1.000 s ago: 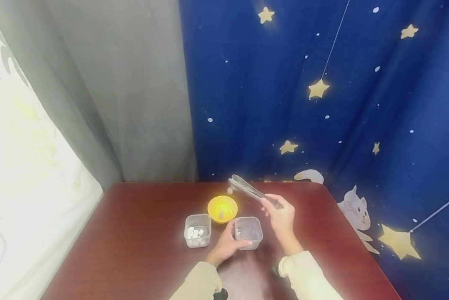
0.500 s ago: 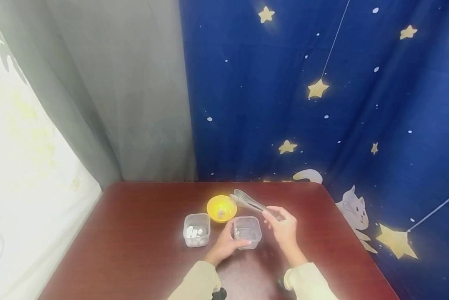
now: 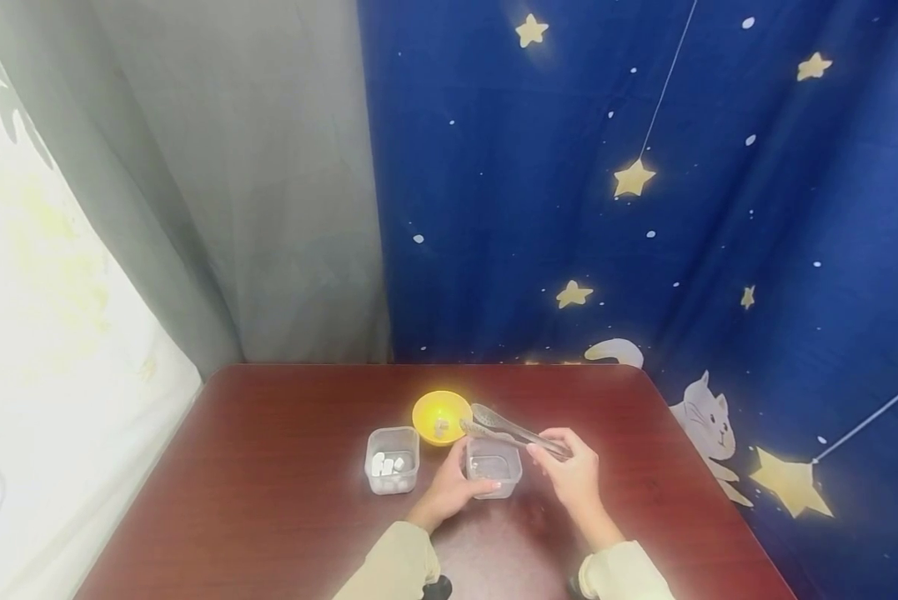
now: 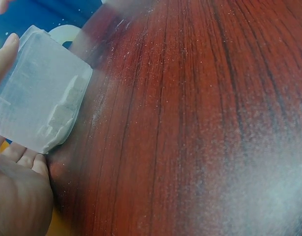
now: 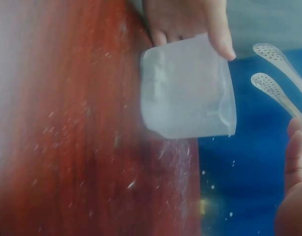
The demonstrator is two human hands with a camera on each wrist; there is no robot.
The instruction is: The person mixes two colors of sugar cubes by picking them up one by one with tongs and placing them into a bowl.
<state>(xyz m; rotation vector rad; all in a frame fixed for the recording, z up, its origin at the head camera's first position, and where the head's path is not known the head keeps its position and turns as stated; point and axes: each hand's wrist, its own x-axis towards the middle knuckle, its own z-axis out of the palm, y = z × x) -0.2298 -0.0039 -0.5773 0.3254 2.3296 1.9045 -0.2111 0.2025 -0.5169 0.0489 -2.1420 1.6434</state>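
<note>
My left hand holds a clear square plastic container, its thumb along the front wall and its fingers behind. Pale pieces show through that container's wall in the left wrist view. Metal tongs with perforated tips are in my right hand. Their arms are spread with nothing between the tips, above the held container's far rim and beside the yellow bowl. Small pale pieces lie inside the bowl. In the right wrist view, the tong tips stand apart.
Left of my left hand, a second clear container with several white pieces sits on the reddish-brown table. A grey curtain and a blue star-patterned curtain hang behind the table.
The tongs moved down and toward me, from above the bowl's far right to the held container's rim. The pale piece at their tips is gone from them. The left hand stays put.
</note>
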